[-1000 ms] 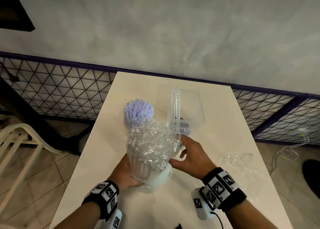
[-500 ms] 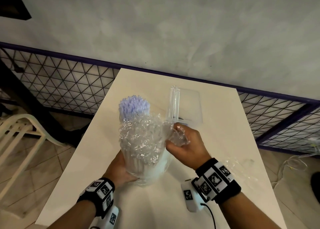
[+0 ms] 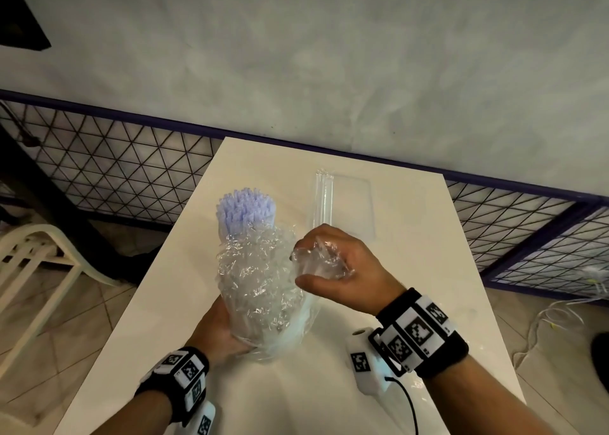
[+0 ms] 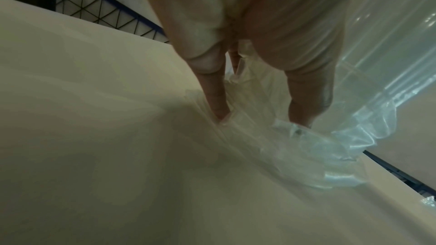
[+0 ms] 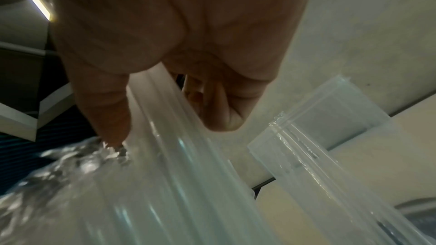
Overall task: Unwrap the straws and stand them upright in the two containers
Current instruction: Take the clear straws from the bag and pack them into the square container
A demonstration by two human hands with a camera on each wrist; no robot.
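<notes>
A bundle of clear straws in crinkled plastic wrap [image 3: 260,286] stands tilted over the white table [image 3: 412,236]. My left hand [image 3: 224,330] grips its lower end from the left; the left wrist view shows the fingers [image 4: 217,100] pressed into the wrap [image 4: 330,137]. At the bundle's upper right my right hand [image 3: 318,266] grips a bunched piece of the wrap [image 5: 165,183]. Behind the bundle, purple straws [image 3: 245,207] stand upright, their container hidden. A clear container [image 3: 352,204] holds a few clear straws [image 3: 324,197] at the back; it also shows as the container [image 5: 330,118].
A loose piece of clear wrap [image 3: 461,314] lies on the table to the right of my right wrist. A wire mesh fence [image 3: 115,177] runs behind the table and a white chair [image 3: 39,256] stands on the floor at left.
My right hand went from touching the wrap's side to clutching a bunched piece of it, pulled up and to the right. The left hand kept hold of the bundle's base.
</notes>
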